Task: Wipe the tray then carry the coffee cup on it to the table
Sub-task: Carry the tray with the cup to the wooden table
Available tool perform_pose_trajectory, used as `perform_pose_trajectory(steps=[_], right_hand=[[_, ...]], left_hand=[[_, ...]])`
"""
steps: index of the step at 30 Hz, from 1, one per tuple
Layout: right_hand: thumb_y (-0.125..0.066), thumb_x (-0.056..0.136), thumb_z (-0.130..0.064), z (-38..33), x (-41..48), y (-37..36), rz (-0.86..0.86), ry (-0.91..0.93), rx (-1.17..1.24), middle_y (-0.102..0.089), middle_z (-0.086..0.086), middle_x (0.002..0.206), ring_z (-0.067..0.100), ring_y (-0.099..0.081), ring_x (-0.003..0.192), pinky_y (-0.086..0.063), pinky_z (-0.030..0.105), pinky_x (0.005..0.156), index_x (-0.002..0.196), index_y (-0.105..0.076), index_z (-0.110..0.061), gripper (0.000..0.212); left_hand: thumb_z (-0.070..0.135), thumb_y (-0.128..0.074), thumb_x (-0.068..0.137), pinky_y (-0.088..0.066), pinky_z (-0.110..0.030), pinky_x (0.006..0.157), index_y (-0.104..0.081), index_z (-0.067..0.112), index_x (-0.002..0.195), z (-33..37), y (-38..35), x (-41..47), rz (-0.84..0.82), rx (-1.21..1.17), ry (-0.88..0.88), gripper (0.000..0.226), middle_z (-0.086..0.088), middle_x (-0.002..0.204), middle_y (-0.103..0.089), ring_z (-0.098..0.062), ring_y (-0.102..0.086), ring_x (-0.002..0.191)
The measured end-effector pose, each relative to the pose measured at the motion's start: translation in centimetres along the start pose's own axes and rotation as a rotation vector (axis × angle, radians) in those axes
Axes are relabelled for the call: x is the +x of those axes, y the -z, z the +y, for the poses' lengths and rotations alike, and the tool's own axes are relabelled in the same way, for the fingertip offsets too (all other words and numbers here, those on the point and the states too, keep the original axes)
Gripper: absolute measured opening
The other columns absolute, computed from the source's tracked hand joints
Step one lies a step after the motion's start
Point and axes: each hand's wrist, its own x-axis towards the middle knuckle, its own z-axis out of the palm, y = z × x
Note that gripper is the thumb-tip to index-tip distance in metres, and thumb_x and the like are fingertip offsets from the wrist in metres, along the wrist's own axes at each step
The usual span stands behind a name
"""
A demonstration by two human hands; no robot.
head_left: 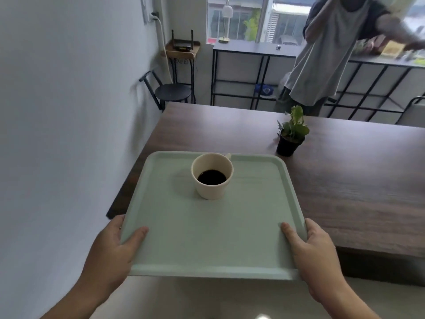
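Head view: pale green tray (213, 238) held level by both hands, near edge over the floor, far part over the near-left corner of the dark wood worktop (345, 180). Left hand (112, 247) clamped on the tray's 7 o'clock corner, thumb lying on the tray surface, fingers hidden underneath. Right hand (315, 252) clamped on the 5 o'clock corner, same grip, thumb on top. Cream coffee cup (212, 178) upright on the tray toward 12 o'clock, near the far rim, black coffee low inside, small handle showing behind at its far side. Rest of tray bare. Small potted plant (291, 137) in black pot stands on the worktop at 1 o'clock from the tray, just beyond its far right corner, not touching. Second person in grey top (331, 49) stands past the worktop at 1 o'clock, blurred. Black chair (170, 90) by the wall at 11 o'clock.
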Motion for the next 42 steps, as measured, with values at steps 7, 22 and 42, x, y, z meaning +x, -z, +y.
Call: perform_pose_trajectory(steps=[7, 22, 42], right_hand=[[-0.069, 0.093, -0.026, 0.9, 6.7, -1.0, 0.039, -0.037, -0.037, -0.076, -0.002, 0.083, 0.017, -0.073, 0.078, -0.059, 0.04, 0.07, 0.089, -0.068, -0.018, 0.009], [-0.069, 0.092, -0.026, 2.0, 17.4, -3.6, 0.031, -0.05, -0.089, -0.072, -0.004, 0.081, 0.015, -0.068, 0.076, -0.049, 0.032, 0.062, 0.088, -0.066, -0.018, 0.01], [-0.068, 0.091, -0.031, 2.7, 23.1, -11.9, 0.232, -0.013, -0.452, -0.059, -0.003, 0.092, 0.019, -0.056, 0.089, -0.028, 0.037, 0.089, 0.096, -0.053, -0.018, 0.021]], left_hand=[[0.041, -0.069, 0.08, -0.057, -0.044, 0.079, -0.067, 0.026, 0.104, 1.3, -4.3, 7.4, -0.047, 0.073, 0.001, 0.029, 0.006, 0.096, -0.077, -0.017, -0.073, 0.087], [0.026, -0.067, 0.092, -0.05, -0.026, 0.065, -0.066, 0.022, 0.105, 2.6, -10.1, 16.4, -0.02, 0.196, -0.003, 0.015, 0.005, 0.094, -0.074, -0.011, -0.07, 0.084], [0.017, -0.044, 0.096, -0.04, -0.032, 0.047, -0.035, 0.012, 0.083, -1.3, -11.3, 27.7, -0.062, 0.898, -0.26, 0.017, -0.007, 0.075, -0.051, -0.019, -0.047, 0.055]])
